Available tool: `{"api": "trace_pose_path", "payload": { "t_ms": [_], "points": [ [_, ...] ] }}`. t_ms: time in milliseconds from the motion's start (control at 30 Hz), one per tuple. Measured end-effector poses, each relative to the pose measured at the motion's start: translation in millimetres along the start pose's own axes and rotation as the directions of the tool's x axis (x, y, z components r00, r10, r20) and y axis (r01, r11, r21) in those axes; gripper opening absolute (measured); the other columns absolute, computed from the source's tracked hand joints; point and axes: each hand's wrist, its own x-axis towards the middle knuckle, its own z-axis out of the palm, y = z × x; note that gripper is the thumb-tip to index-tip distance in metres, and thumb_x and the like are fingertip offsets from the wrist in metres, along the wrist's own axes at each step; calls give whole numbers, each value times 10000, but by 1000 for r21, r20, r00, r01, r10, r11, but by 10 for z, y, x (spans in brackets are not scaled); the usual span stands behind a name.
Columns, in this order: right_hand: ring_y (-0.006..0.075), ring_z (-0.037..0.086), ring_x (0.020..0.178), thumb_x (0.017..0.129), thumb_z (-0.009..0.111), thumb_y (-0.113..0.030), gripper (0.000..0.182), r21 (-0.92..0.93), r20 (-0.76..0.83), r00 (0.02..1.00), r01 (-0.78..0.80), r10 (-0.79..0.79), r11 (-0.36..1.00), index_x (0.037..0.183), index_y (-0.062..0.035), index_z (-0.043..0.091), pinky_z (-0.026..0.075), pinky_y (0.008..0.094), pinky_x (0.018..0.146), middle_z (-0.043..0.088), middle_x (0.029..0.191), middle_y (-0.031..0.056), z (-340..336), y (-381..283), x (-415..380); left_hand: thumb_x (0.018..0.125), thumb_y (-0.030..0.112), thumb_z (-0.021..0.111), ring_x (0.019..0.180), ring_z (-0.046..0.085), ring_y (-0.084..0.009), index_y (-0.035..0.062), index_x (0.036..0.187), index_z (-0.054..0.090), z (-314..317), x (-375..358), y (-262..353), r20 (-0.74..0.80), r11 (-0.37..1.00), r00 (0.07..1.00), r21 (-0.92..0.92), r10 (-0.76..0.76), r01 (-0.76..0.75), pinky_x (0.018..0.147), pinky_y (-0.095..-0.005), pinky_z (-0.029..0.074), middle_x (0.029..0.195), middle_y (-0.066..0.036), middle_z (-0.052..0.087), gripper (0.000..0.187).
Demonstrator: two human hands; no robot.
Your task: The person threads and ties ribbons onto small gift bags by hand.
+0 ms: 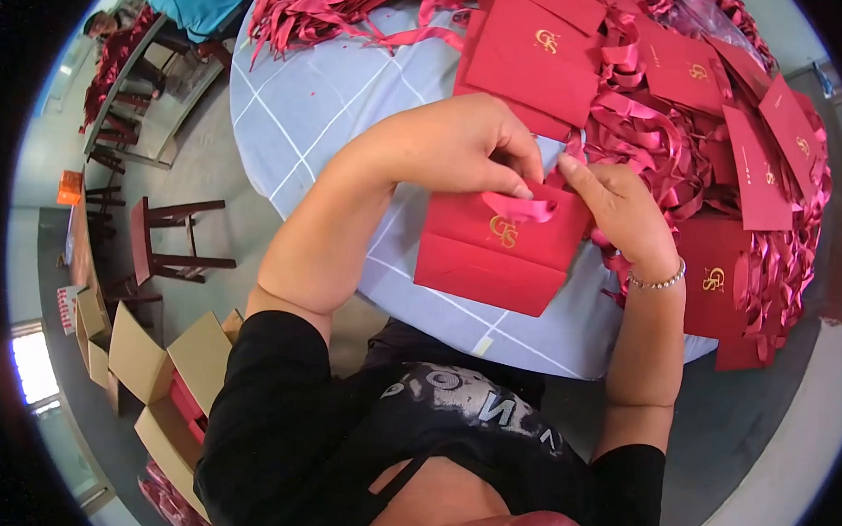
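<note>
A small red paper bag with a gold logo lies in front of me on the blue checked cloth. My left hand is at the bag's top edge, thumb and fingers pinched on the pink ribbon, which loops across the front above the logo. At the bag's top right corner is my right hand, its thumb and curled fingers closed on the bag's edge. Part of the ribbon between the hands is hidden by the fingers.
Flat red bags are stacked behind my hands. More bags and tangled ribbons cover the table's right side. Loose ribbons lie at the back left. Left of the table are a wooden stool, an open carton and people at another table.
</note>
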Motion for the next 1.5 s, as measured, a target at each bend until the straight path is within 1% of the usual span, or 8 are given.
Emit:
{"api": "trace_pose_path", "payload": {
  "t_ms": [167,533,800,933,1000,1100,1300,1500],
  "points": [
    [42,444,579,962,680,-255,302,511,21,993,92,-120,855,802,2,663,350,238,504,546,648,-24,156,54,47,824,31,731,792,712,-201,-35,991,720,70,-44,145,-35,994,996,77,84,-81,719,-305,535,869,-132,743,181],
    [169,546,549,961,640,-153,215,46,-513,849,175,-127,983,836,19,603,443,343,547,579,622,124,151,188,191,904,63,676,763,693,-174,-47,1030,699,85,-8,79,-68,974,976,107,205,-197,707,-281,522,883,-107,741,169],
    [173,550,548,980,612,-168,228,71,-586,801,206,-127,976,849,17,585,441,339,545,587,632,129,76,185,197,933,87,677,734,555,-15,-14,926,703,102,50,162,-106,983,990,-167,-94,75,632,-202,441,792,39,658,104],
    [150,574,563,990,605,-186,247,239,-555,829,241,-71,941,840,9,591,447,314,537,618,647,82,65,179,195,933,83,678,710,543,-15,-6,888,690,128,77,122,-133,979,988,-199,-78,50,615,-198,424,763,53,634,101],
    [138,586,564,1010,587,-228,278,309,-516,853,270,-77,912,839,-9,605,450,291,529,633,659,57,34,203,202,936,79,671,715,555,-30,2,906,684,112,68,94,-116,991,987,-49,115,-121,618,-203,427,805,39,644,84],
    [120,591,552,1038,540,-339,354,795,-268,962,191,50,575,856,-49,628,451,253,508,659,716,33,-26,102,130,961,121,643,744,578,-51,12,961,669,50,-41,95,-196,962,968,-189,159,-197,655,-219,447,850,16,663,112],
    [94,577,536,1048,508,-387,374,752,-95,986,163,-139,638,919,-57,628,463,221,493,654,785,48,-6,-61,-1,983,97,594,816,619,-114,29,1166,606,-123,-14,-180,-567,281,794,-743,219,-608,679,-254,481,1039,-47,665,195],
    [59,576,581,1013,611,-231,194,678,-77,980,188,-185,711,965,-44,627,460,206,531,663,823,26,97,-110,-60,983,101,596,831,615,-113,24,1162,606,32,33,-30,-568,239,822,-792,53,-562,719,-253,482,1033,-46,666,194]
  ]
}}
